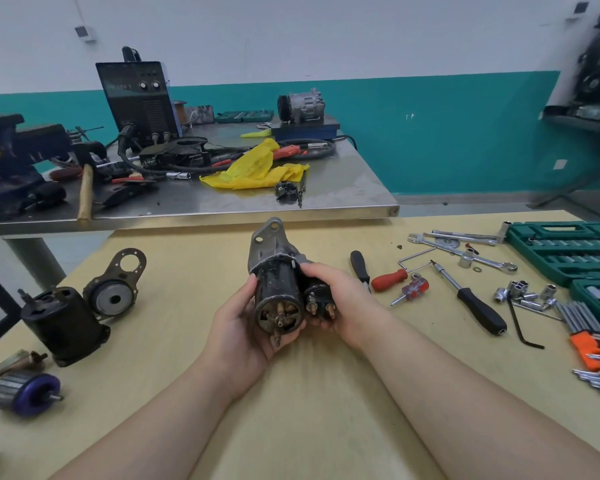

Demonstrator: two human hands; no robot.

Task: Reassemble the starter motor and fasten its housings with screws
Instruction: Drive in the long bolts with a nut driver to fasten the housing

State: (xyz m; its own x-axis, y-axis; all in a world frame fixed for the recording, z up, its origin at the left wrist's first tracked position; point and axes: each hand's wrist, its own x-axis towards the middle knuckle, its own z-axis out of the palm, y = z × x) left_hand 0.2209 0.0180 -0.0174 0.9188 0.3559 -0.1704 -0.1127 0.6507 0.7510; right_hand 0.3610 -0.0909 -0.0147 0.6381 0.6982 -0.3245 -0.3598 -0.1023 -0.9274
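Taking the starter motor (279, 289) held above the middle of the wooden table (326, 410) as the landmark, far to its left lie a purple-capped rotor (25, 391), a black motor can (65, 323) and an end plate (116, 289). The left hand (246, 327) cups the motor's black body from below with its thumb curled up the side, and the right hand (340, 303) wraps its fingers around the small cylinder on the motor's right side. To the motor's right lie a black-handled screwdriver (360, 266), a red-handled screwdriver (390, 279), a long black-handled driver (471, 299), wrenches (465, 252) and a green socket case (568, 247).
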